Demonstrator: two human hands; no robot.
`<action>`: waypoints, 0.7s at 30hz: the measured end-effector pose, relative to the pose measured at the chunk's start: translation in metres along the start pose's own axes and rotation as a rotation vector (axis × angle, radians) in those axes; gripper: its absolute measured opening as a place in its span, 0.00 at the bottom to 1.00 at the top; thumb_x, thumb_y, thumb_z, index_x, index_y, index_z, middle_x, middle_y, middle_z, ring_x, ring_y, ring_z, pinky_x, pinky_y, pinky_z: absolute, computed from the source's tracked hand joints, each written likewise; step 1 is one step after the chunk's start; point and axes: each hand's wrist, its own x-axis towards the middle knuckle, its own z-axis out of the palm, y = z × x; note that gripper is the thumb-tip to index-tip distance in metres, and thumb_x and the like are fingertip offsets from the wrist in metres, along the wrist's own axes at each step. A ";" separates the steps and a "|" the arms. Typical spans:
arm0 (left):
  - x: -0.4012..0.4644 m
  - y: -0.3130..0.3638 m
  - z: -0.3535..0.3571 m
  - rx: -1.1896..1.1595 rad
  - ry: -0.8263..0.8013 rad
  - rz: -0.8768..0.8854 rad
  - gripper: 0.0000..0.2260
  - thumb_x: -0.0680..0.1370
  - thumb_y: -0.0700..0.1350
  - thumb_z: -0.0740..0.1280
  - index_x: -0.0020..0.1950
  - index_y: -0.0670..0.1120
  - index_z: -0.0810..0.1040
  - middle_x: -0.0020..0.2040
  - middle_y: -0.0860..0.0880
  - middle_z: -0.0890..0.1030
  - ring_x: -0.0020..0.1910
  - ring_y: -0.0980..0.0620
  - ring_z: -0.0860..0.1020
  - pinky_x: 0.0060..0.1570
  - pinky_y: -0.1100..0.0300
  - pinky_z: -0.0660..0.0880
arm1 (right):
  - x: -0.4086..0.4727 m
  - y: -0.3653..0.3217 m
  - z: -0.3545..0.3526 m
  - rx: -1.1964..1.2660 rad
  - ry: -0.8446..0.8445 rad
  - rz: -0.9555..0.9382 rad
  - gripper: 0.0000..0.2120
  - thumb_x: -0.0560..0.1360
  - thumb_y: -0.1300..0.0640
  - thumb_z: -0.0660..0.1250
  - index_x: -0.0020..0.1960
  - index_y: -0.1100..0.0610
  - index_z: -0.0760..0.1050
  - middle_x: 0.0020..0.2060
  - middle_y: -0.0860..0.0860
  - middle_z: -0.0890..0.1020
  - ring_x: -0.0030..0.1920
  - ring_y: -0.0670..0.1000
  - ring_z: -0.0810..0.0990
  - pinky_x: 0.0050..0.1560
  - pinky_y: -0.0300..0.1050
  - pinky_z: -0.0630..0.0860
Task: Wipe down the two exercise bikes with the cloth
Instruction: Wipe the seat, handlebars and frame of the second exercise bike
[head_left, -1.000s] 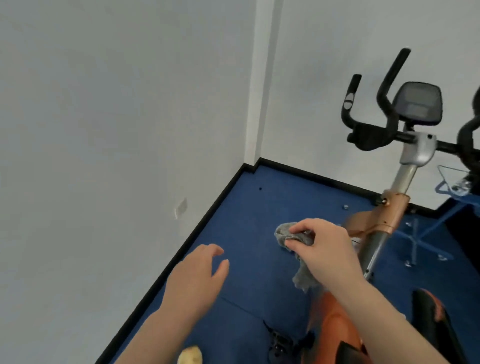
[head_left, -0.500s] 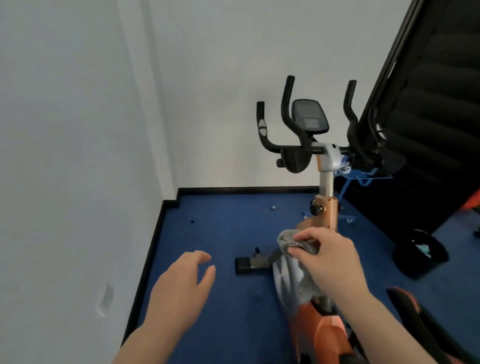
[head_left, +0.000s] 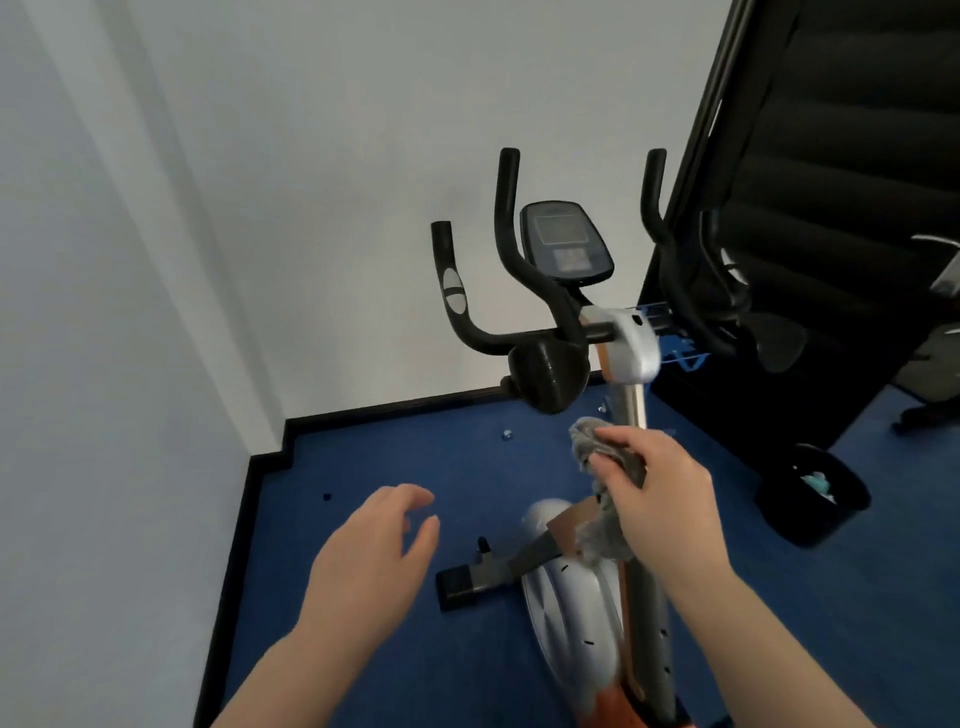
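Observation:
An orange and silver exercise bike (head_left: 631, 353) stands before me on blue carpet, with black handlebars (head_left: 506, 244) and a dark console screen (head_left: 566, 241) on top. My right hand (head_left: 660, 493) is shut on a grey cloth (head_left: 597, 530), held against the bike's metal handlebar post just below the silver clamp. My left hand (head_left: 374, 551) hovers open to the left, above the floor and touching nothing. The bike's front foot (head_left: 462, 582) and silver flywheel cover (head_left: 571, 613) lie below my hands. A second bike is not clearly in view.
White walls meet in a corner at the left, with black skirting (head_left: 395, 408). A large black folded machine (head_left: 831, 208) leans at the right. A black bin (head_left: 810, 493) sits on the carpet at the right. A blue wire rack (head_left: 680, 348) is behind the post.
My view has swung right and closer, bringing the bike to the centre. My right hand with the cloth has risen from near the flywheel onto the post. My left hand stays open.

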 end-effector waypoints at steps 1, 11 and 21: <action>0.022 0.009 0.003 -0.020 0.003 0.025 0.10 0.78 0.53 0.60 0.59 0.59 0.73 0.53 0.64 0.76 0.50 0.64 0.75 0.43 0.67 0.67 | 0.019 0.003 0.002 -0.005 0.013 -0.013 0.11 0.74 0.57 0.69 0.56 0.51 0.79 0.50 0.43 0.80 0.55 0.46 0.77 0.55 0.41 0.72; 0.147 0.052 0.039 -0.309 0.076 0.058 0.14 0.80 0.49 0.60 0.65 0.55 0.73 0.58 0.62 0.77 0.54 0.66 0.74 0.50 0.71 0.67 | 0.122 -0.005 0.087 0.016 -0.087 -0.210 0.14 0.77 0.58 0.65 0.62 0.51 0.78 0.58 0.46 0.79 0.58 0.46 0.74 0.59 0.41 0.72; 0.187 0.055 0.064 -0.585 0.008 0.152 0.11 0.82 0.48 0.55 0.54 0.56 0.77 0.47 0.59 0.81 0.50 0.63 0.77 0.47 0.68 0.73 | 0.139 0.005 0.069 0.128 -0.128 -0.139 0.11 0.74 0.59 0.69 0.56 0.52 0.81 0.51 0.42 0.79 0.54 0.38 0.76 0.57 0.31 0.71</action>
